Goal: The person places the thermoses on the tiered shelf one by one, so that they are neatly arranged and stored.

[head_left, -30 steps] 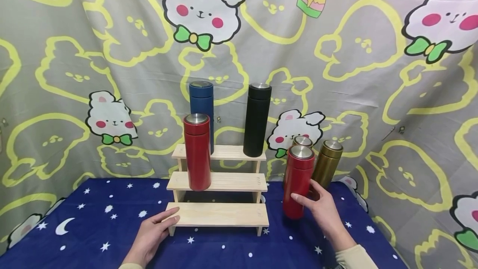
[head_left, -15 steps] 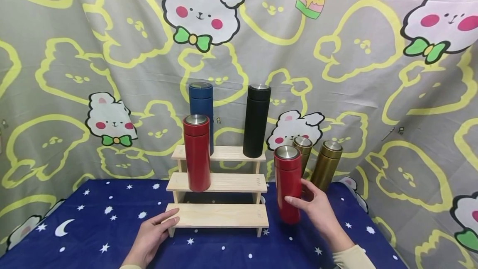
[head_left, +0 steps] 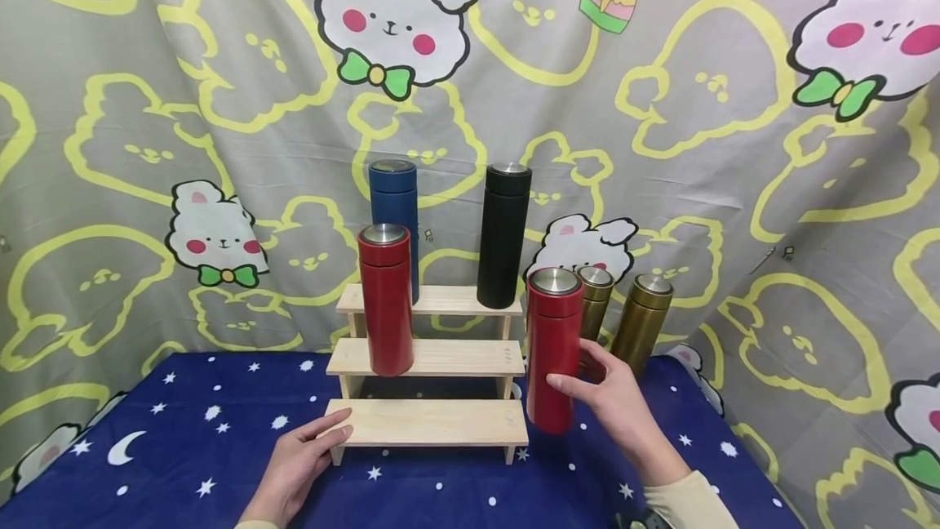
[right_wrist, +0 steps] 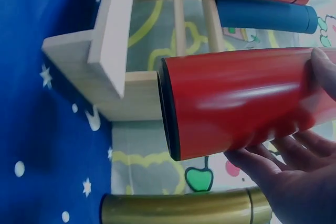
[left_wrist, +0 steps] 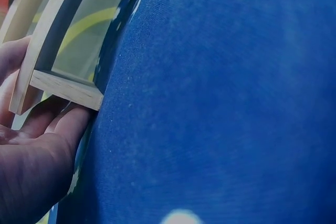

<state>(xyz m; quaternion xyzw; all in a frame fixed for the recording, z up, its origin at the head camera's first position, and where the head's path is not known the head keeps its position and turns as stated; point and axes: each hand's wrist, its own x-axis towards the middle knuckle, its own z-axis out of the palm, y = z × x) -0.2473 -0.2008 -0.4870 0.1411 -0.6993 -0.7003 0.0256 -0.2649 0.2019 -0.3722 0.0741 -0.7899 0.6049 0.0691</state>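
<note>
My right hand (head_left: 613, 398) grips a red thermos bottle (head_left: 552, 349) with a steel-topped lid. It is upright beside the right end of the wooden stepped stand (head_left: 433, 423); in the right wrist view the bottle's dark base (right_wrist: 169, 109) is off the table. At the stand's other end, my left hand (head_left: 299, 460) holds the lowest step, its thumb over the board and its fingers (left_wrist: 71, 124) against the end leg. Another red thermos (head_left: 387, 308) stands on the middle step's left. On the top step are a blue thermos (head_left: 394, 194) at left and a black thermos (head_left: 504, 243) at right.
Two gold thermos bottles, one partly hidden (head_left: 596, 300) and one farther right (head_left: 643, 321), stand behind my right hand. A dark blue starry cloth (head_left: 220, 406) covers the table. A cartoon-print curtain (head_left: 294, 153) hangs close behind the stand.
My right hand has carried the red thermos leftward from in front of the gold bottles to the stand's right end, raising it lately. My left hand stays on the lowest step.
</note>
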